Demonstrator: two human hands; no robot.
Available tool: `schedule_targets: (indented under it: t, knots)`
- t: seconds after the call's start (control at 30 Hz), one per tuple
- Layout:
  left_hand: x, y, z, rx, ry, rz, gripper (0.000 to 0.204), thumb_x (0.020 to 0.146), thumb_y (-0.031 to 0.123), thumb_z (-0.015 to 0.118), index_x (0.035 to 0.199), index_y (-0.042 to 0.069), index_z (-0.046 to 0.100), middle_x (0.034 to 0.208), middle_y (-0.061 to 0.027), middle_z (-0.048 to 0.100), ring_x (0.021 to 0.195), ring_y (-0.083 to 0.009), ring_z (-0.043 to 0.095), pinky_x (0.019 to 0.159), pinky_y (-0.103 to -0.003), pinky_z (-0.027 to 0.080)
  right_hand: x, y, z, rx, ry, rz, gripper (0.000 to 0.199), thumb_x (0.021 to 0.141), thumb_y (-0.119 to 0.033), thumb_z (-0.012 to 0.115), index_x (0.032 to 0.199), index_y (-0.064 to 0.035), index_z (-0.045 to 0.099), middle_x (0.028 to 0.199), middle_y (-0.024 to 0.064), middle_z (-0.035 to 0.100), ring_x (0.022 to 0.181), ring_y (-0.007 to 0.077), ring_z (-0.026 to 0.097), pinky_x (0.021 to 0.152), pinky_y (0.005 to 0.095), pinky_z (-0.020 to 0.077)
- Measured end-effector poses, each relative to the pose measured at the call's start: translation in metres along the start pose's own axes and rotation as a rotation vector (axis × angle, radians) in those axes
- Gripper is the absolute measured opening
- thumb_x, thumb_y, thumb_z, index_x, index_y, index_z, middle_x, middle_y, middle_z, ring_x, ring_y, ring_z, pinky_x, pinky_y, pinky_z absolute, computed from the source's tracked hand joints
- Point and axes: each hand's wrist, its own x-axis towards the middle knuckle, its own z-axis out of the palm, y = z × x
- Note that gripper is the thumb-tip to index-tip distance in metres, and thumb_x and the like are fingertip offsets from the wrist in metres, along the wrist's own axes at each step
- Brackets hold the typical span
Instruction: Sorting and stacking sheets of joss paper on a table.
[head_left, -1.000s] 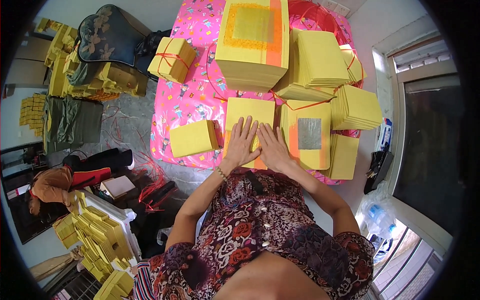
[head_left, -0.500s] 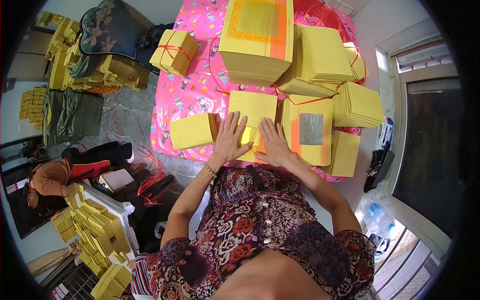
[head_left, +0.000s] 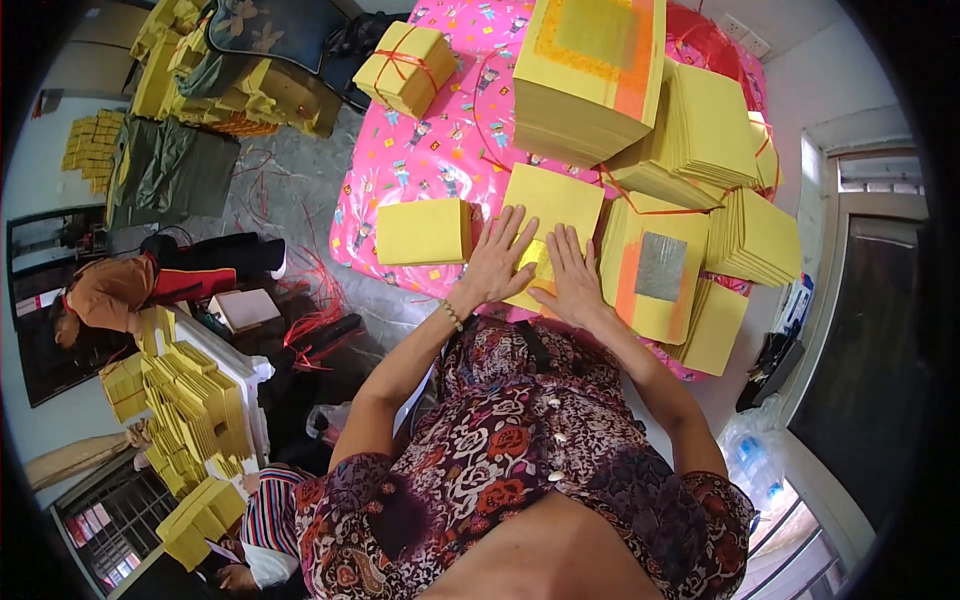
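In the middle of a table with a pink patterned cover (head_left: 392, 178), my left hand (head_left: 497, 258) and my right hand (head_left: 575, 278) lie flat on a sheet of yellow paper (head_left: 553, 197). Their fingers are stretched out, and neither grips anything. Between them shows part of a shiny gold foil patch (head_left: 538, 260) on the sheet; the rest is covered by my hands. Just left of my left hand is a small stack of yellow paper (head_left: 420, 232). Right of my right hand sits a yellow stack with an orange band and a silver foil square (head_left: 662, 265).
A tall yellow paper stack (head_left: 580, 115) stands at the back, with fanned stacks (head_left: 712, 120) beside it. A bundle tied with red string (head_left: 405, 68) is at the far left. Two people work on the left, one in a brown top (head_left: 112, 290), near paper piles (head_left: 195, 400).
The view has turned, so the table and stacks appear shifted to the right. My hands stay flat on the sheet. More of the striped-sleeved person shows at lower left.
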Motion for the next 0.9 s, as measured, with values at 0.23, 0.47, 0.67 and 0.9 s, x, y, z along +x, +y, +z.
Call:
schedule_targets:
  t: [0.23,0.47,0.67,0.9]
  knots:
    - [-0.006,0.000,-0.002,0.036,0.024,-0.076,0.079,0.092,0.046,0.048,0.152,0.001,0.024,0.158,-0.0207,0.020,0.148,-0.0339,0.015,0.118,-0.052,0.012,0.003,-0.004,0.000,-0.046,-0.026,0.020,0.099,0.089,-0.061,0.051,0.153,0.0021,0.010,0.161,0.0197,0.006,0.150,0.0336,0.000,0.119,0.0549,0.0026]
    - [-0.006,0.003,-0.013,-0.104,0.161,-0.098,0.065,0.092,0.031,0.054,0.147,0.002,0.034,0.152,-0.0259,0.027,0.142,-0.0396,0.025,0.117,-0.053,0.017,0.006,0.000,-0.012,-0.049,0.208,-0.038,0.066,0.090,-0.031,0.060,0.144,-0.0002,0.037,0.152,0.0200,0.031,0.143,0.0354,0.025,0.116,0.0508,0.0209]
    - [0.000,0.038,-0.021,-0.409,0.386,-0.374,0.054,0.088,0.015,0.060,0.135,-0.004,0.039,0.121,-0.0249,0.046,0.108,-0.0340,0.049,0.092,-0.045,0.042,0.019,0.024,-0.016,-0.129,0.315,-0.061,0.054,0.083,-0.014,0.066,0.133,-0.0033,0.050,0.140,0.0204,0.045,0.132,0.0364,0.041,0.109,0.0479,0.0337]
    - [0.022,0.034,0.012,-1.158,0.484,-0.665,0.063,0.090,0.018,0.066,0.130,-0.003,0.022,0.088,-0.0112,0.057,0.064,-0.0175,0.061,0.055,-0.028,0.051,0.027,0.034,-0.013,-0.171,0.444,-0.230,0.044,0.080,-0.013,0.069,0.122,-0.0043,0.061,0.124,0.0225,0.060,0.117,0.0377,0.057,0.101,0.0445,0.0443]
